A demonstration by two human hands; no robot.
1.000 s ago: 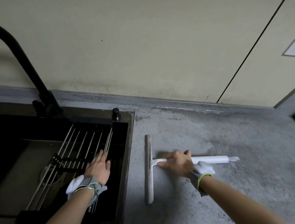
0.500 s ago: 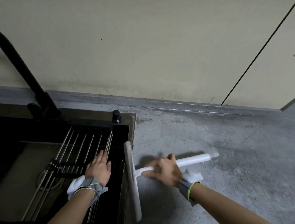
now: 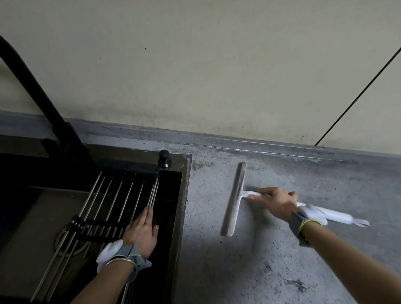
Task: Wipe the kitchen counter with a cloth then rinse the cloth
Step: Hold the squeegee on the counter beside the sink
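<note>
Black faucet [image 3: 21, 77] arches over the dark sink [image 3: 187, 177] at far left. A roll-up rack of steel rods [image 3: 117, 206] spans the basin. Left hand [image 3: 142, 230] lies flat on the rods, fingers straight and together, gripping nothing; it looks like a brace. Right of the sink rim, the grey desk [image 3: 252, 279] is speckled with dark grit, with a smudge near the front edge. A white squeegee [image 3: 234, 198] lies blade-down on the desk, blade well apart from the sink edge, handle running off to the right. Right hand [image 3: 276, 202] wraps the handle near the blade, fingers curled around it, forefinger stretched toward the crossbar. No cloth in view; cannot tell where it is. Judgement: wiping step in hand, done with the squeegee, rinse not yet begun. Next move likely calls for firm, even downward pressure and a pull leftward, carrying grit over the rim into the basin.
</note>
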